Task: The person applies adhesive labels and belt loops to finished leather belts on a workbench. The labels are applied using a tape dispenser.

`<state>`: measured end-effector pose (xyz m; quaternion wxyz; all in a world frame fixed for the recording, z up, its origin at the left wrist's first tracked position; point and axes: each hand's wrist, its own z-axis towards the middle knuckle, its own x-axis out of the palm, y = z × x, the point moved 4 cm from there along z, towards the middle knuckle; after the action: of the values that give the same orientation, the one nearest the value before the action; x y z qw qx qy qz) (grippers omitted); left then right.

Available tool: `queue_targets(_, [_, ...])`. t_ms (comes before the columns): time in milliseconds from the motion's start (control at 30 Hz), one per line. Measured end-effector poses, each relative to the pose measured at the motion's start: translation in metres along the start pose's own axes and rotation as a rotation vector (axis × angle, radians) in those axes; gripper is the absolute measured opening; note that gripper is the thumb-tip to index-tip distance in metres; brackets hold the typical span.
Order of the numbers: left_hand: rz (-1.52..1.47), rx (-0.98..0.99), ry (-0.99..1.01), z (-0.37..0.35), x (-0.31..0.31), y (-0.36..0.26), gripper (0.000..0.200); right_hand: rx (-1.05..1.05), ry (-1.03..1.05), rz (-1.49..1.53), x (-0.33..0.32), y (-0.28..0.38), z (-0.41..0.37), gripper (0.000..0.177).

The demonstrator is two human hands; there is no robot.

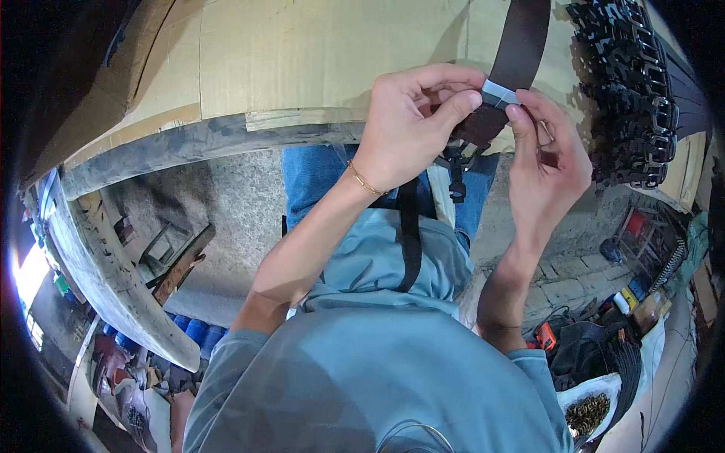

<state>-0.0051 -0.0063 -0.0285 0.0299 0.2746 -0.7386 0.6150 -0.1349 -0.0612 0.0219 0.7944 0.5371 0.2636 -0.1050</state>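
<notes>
A dark brown belt strap (522, 45) runs down from the top edge to a dark buckle (474, 140) that hangs over the table's front edge. Around the strap, just above the buckle, lies a light grey-blue band (498, 93). My left hand (423, 113) pinches the band's left end between thumb and index finger. At its right end, the thumb and index finger of my right hand (547, 136) are closed on the same band. The other fingers of both hands are curled.
Cardboard (302, 60) covers the work table. At the right lies a thick stack of dark belts with buckles (642, 98). A curved pale panel (121, 279) stands at the lower left. A white sack of small brass-coloured parts (587, 414) sits at the lower right.
</notes>
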Motion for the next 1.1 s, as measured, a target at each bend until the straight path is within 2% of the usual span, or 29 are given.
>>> queue_targets(300, [0.062,-0.002,-0.030,-0.002,0.001,0.001,0.020,0.056,0.032,-0.004,-0.003,0.000,0.001,0.011])
queue_targets(567, [0.123,-0.011,-0.031,-0.003,0.002,0.000,0.020,0.010,0.285,-0.039,-0.007,0.008,0.015,0.009])
queue_targets(667, [0.061,-0.008,-0.040,-0.003,0.003,0.000,0.019,0.060,0.286,-0.023,-0.005,0.007,0.015,0.010])
queue_targets(767, [0.079,0.086,-0.099,-0.003,0.002,0.001,0.016,0.089,0.301,0.002,-0.003,0.007,0.016,0.012])
queue_targets(1000, [0.152,0.099,-0.097,-0.004,0.003,-0.002,0.017,0.052,0.359,-0.024,0.000,0.011,0.019,0.013])
queue_targets(1100, [0.137,0.116,-0.101,-0.004,0.005,-0.001,0.017,0.015,0.389,-0.122,0.003,0.017,0.019,0.013])
